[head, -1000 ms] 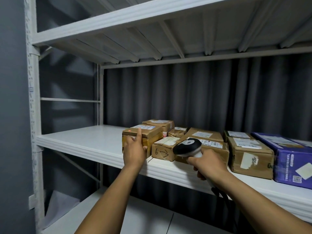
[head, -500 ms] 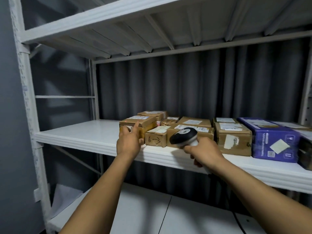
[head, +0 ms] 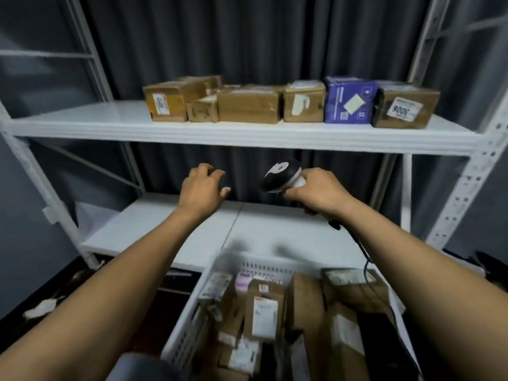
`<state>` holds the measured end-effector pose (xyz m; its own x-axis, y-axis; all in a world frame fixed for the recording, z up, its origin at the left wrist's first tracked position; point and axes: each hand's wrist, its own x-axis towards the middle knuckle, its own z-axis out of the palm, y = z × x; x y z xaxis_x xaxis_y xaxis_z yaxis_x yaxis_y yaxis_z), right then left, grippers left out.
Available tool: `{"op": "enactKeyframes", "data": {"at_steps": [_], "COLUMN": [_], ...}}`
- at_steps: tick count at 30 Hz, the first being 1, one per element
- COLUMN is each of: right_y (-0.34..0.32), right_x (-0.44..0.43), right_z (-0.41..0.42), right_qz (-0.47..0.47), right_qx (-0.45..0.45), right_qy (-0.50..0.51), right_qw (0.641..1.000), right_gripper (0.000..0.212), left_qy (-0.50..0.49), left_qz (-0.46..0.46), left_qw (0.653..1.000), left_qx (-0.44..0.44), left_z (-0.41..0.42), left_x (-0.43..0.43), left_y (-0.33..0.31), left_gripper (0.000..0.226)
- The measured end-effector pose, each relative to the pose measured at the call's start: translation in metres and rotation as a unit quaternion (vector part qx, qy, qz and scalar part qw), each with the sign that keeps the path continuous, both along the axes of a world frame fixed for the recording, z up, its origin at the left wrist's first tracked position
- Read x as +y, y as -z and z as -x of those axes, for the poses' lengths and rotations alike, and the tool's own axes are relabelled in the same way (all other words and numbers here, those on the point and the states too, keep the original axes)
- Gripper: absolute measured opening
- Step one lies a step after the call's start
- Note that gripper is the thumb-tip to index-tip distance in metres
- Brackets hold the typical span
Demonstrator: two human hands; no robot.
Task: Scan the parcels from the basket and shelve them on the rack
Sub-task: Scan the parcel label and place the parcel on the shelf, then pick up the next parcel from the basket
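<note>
Head view shows the left hand (head: 203, 188) empty with fingers spread, beside the right hand (head: 319, 191) gripping a black-and-white scanner (head: 280, 176). Below them a white basket (head: 264, 266) holds labelled parcels (head: 264, 312), print too blurred to read. On the rack (head: 220, 133) above stand brown boxes and one purple box (head: 349, 100); the rightmost box (head: 406, 108) carries an upside-down label with large digits.

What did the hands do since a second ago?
The left hand let go of the leftmost box on the shelf, came down and is now open and empty above the basket of parcels. The right hand came down too. The view tipped downward, bringing the basket into sight. The right hand still grips the scanner, and the shelved boxes look unmoved.
</note>
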<state>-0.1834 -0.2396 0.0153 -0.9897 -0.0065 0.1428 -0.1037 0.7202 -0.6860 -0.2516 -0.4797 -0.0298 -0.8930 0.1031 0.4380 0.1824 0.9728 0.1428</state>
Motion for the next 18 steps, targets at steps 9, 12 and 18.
{"op": "enactKeyframes", "data": {"at_steps": [9, 12, 18], "right_y": [0.095, 0.124, 0.181], "right_x": [0.084, 0.116, 0.168], "right_z": [-0.078, -0.091, -0.104], "right_qz": [-0.070, -0.054, -0.005], "right_qx": [-0.091, -0.114, -0.167], "right_qy": [0.031, 0.053, 0.094], "right_qw": [0.993, 0.991, 0.981], "right_gripper": [0.022, 0.027, 0.029], "left_qy": [0.061, 0.094, 0.142], "left_qz": [0.010, 0.016, 0.004], "left_qw": [0.987, 0.972, 0.942], "left_qx": [-0.150, -0.217, -0.304], "left_z": [-0.076, -0.091, -0.115], "left_x": [0.082, 0.114, 0.170], "left_y": [0.130, 0.162, 0.216], "left_gripper": [0.050, 0.049, 0.048]}}
